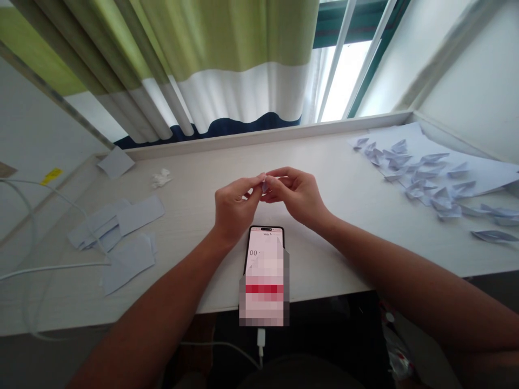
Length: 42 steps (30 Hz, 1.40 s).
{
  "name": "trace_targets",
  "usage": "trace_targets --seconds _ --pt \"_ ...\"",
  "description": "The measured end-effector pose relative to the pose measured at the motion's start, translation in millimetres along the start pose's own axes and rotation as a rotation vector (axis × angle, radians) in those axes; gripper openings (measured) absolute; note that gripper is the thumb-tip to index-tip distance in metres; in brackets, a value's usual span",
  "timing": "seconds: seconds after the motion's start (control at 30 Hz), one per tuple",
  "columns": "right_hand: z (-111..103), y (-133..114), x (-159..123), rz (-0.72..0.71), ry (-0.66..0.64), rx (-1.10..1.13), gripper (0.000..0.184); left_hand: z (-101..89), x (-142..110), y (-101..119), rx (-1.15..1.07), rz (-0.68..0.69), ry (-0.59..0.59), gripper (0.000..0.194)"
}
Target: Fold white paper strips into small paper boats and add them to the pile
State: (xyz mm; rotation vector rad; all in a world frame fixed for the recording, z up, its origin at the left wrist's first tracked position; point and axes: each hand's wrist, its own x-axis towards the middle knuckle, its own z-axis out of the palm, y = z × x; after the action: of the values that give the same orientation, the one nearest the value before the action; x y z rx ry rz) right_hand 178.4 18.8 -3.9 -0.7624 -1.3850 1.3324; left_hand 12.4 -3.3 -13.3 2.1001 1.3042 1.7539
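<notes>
A small folded piece of white paper [265,187] shows between my fingertips, mostly hidden by them. My left hand [237,208] pinches it from the left, above the table's middle. From the other side my right hand [298,195] grips the same piece, its thumb and fingers closed together. Just below my hands lies a phone [266,254] with its screen lit and its lower part blurred out. Several folded paper boats [430,167] sit at the right, many of them on a large white sheet [492,165].
Loose paper pieces [140,213] lie in a spread at the left, with a white cable [57,268] reaching over them. A crumpled paper [161,178] and a square sheet [116,162] are farther back. A raised ledge [259,141] edges the table before a curtain [243,43].
</notes>
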Motion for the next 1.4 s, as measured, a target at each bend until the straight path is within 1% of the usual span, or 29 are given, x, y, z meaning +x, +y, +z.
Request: trace_targets --seconds 0.07,0.17,0.27,0.37,0.47,0.63,0.73,0.8,0.87,0.97,1.07,1.23,1.33,1.4 --pt "-0.2 -1.1 0.8 0.055 0.004 0.065 0.056 -0.7 0.3 2.4 0.010 -0.032 -0.003 0.018" --pt "-3.1 -0.6 2.4 0.089 -0.009 0.102 0.058 -2.2 0.6 7.0 -0.027 -0.159 -0.007 0.020" --pt "-7.2 0.6 3.8 0.070 -0.018 0.092 0.053 -4.1 1.4 9.2 -0.123 -0.270 -0.033 0.020" --pt "-10.3 0.9 4.3 0.028 -0.029 0.067 0.046 -5.1 3.1 6.3 -0.205 -0.332 -0.068 0.020" --pt "-11.7 0.6 3.9 -0.009 -0.045 0.036 0.043 -4.4 5.1 1.1 -0.259 -0.390 -0.081 0.029" --pt "-13.3 2.0 4.2 -0.004 -0.051 -0.001 0.041 -2.6 6.4 0.5 -0.294 -0.408 -0.064 0.030" --pt "-16.4 3.0 6.2 -0.084 -0.023 -0.109 0.035 -3.1 7.1 3.3 -0.358 -0.484 -0.081 0.034" --pt "-19.0 2.3 7.7 -0.134 -0.007 -0.210 0.032 -4.5 8.1 3.0 -0.371 -0.529 -0.122 0.033" --pt "-21.3 0.5 9.0 -0.154 -0.012 -0.278 0.031 -6.6 9.6 0.4 -0.344 -0.524 -0.179 0.030" --pt "-22.9 -1.6 10.7 -0.156 -0.057 -0.277 0.031 -8.4 12.1 -4.0 -0.322 -0.495 -0.232 0.026" --pt "-21.3 -1.8 11.5 -0.132 -0.059 -0.193 0.033 -6.0 13.2 -3.6 -0.370 -0.525 -0.203 0.026" --pt "-15.6 -1.5 11.1 -0.042 -0.006 -0.045 0.033 1.6 10.3 2.9 -0.468 -0.604 -0.101 0.029" --pt "-14.4 -0.2 11.2 -0.015 0.032 0.012 0.032 2.3 8.9 2.7 -0.534 -0.649 -0.053 0.027" --pt "-14.4 1.7 11.3 -0.009 0.034 0.041 0.032 0.6 9.2 1.4 -0.567 -0.647 -0.044 0.024"
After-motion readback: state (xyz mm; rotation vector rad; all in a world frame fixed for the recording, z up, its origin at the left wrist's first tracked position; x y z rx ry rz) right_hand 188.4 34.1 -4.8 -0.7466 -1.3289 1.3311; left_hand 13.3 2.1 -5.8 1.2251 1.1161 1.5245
